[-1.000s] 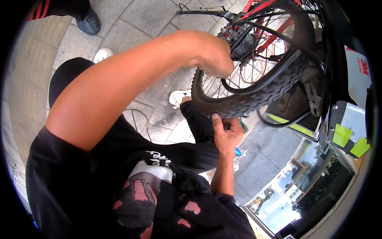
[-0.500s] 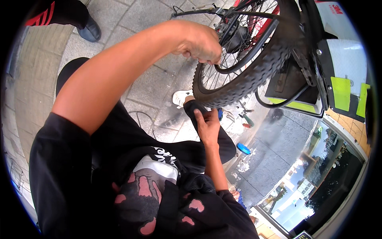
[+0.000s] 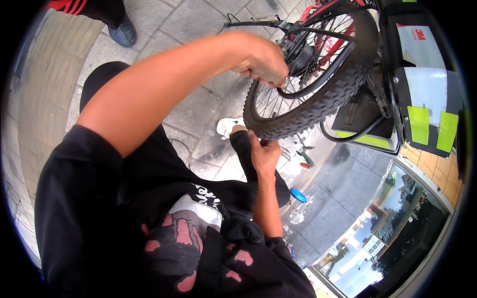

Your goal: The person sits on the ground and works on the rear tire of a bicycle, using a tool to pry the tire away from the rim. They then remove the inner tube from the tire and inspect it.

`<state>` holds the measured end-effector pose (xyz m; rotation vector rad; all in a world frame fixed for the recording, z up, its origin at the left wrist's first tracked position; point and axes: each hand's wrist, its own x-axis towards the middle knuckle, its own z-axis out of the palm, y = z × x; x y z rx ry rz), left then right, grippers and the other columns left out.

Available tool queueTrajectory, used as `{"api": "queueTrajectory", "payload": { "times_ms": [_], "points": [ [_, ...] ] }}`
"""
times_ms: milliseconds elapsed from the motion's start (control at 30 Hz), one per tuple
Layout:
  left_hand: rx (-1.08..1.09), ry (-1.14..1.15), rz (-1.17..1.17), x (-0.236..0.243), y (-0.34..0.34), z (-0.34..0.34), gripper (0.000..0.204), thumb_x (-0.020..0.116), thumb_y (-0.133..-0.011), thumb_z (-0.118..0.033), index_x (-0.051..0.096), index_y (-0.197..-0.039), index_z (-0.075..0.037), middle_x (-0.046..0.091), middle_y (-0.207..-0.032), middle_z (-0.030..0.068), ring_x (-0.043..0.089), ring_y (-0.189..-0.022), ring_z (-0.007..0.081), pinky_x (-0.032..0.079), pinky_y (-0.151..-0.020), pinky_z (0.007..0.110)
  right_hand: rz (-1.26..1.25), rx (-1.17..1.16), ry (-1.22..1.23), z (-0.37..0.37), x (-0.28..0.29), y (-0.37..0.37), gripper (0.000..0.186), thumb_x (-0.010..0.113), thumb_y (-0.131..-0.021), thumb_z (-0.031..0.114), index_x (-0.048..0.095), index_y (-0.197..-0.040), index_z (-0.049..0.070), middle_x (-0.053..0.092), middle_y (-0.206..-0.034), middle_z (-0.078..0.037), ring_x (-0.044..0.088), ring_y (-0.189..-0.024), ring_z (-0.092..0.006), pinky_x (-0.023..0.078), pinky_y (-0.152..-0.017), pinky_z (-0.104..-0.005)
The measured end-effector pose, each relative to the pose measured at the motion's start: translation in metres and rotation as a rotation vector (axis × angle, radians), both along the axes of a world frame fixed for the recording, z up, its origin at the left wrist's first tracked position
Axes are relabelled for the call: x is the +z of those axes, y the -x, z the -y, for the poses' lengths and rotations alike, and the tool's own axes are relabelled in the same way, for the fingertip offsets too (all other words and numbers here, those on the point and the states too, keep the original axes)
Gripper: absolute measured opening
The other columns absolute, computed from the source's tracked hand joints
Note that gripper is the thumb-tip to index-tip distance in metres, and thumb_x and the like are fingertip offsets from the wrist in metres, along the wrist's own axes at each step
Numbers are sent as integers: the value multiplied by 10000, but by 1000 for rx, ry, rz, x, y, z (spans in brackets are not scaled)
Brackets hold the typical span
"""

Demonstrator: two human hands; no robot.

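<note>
A bicycle wheel with a knobby black tyre (image 3: 318, 107) stands tilted at the upper middle. My left hand (image 3: 266, 62) reaches across from the left, its fingers curled round a black inner tube (image 3: 315, 89) that loops out over the spokes. Below it, my right hand (image 3: 265, 155) is at the tyre's lower edge, thumb up against the rubber and fingers bent. Part of that grip is hidden by the tyre. Behind the wheel, the hub, thin spokes and red frame (image 3: 332, 45) show.
Right of the wheel stands a black box-like case (image 3: 422, 74) with yellow-green patches; a black hose (image 3: 343, 138) curves below it. Tools (image 3: 307, 158) and a blue round lid (image 3: 298, 195) lie on the ground. A glass pane (image 3: 382, 233) is lower right; another person's shoe (image 3: 123, 34) is upper left.
My right hand has moved up slightly, and its thumb now meets the tyre's edge. My left hand keeps hold of the inner tube; the view has shifted a little.
</note>
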<state>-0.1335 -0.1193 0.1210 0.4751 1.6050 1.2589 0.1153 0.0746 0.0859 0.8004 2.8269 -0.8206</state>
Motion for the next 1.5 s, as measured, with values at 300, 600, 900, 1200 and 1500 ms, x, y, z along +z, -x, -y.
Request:
{"api": "queueTrajectory", "payload": {
  "times_ms": [300, 600, 900, 1200, 1500],
  "points": [
    [15, -12, 44, -2, 0, -2, 148, 662, -839, -190, 605, -725, -115, 478, -658, -17, 370, -564, 130, 272, -512, 317, -661, -167, 332, 11, 94, 30, 344, 673, -1012, 193, 626, -1262, -39, 569, -745, 13, 406, -549, -18, 290, -459, -188],
    [-27, -18, 36, 1, 2, -2, 157, 645, -827, -163, 596, -685, -115, 453, -616, -12, 335, -523, 137, 235, -489, 331, -248, -412, 472, -5, 14, -44, 209, 682, -1017, 231, 697, -1023, 23, 591, -738, 17, 455, -600, -20, 354, -535, -189],
    [24, -17, 57, -3, -1, -3, 203, 659, -798, -154, 576, -622, -97, 469, -592, 3, 319, -489, 140, 203, -462, 355, -132, -339, 377, -24, -24, -74, 232, 683, -1012, 205, 688, -1095, -12, 629, -780, 1, 506, -632, -52, 415, -576, -220],
    [24, -37, 73, 4, 0, 0, 181, 658, -805, -151, 579, -656, -84, 445, -601, 3, 314, -503, 148, 195, -478, 365, 75, -202, 130, -14, -20, -61, 490, 753, -965, 238, 602, -1289, -98, 648, -834, -21, 552, -738, -72, 464, -684, -232],
    [21, -24, 51, 5, -1, 0, 158, 655, -803, -150, 599, -688, -56, 470, -624, 25, 348, -511, 155, 216, -476, 372, 88, -148, 54, -22, -29, -55, 518, 759, -951, 251, 602, -1294, -104, 650, -808, -30, 545, -714, -84, 459, -659, -251]
  ]
}}
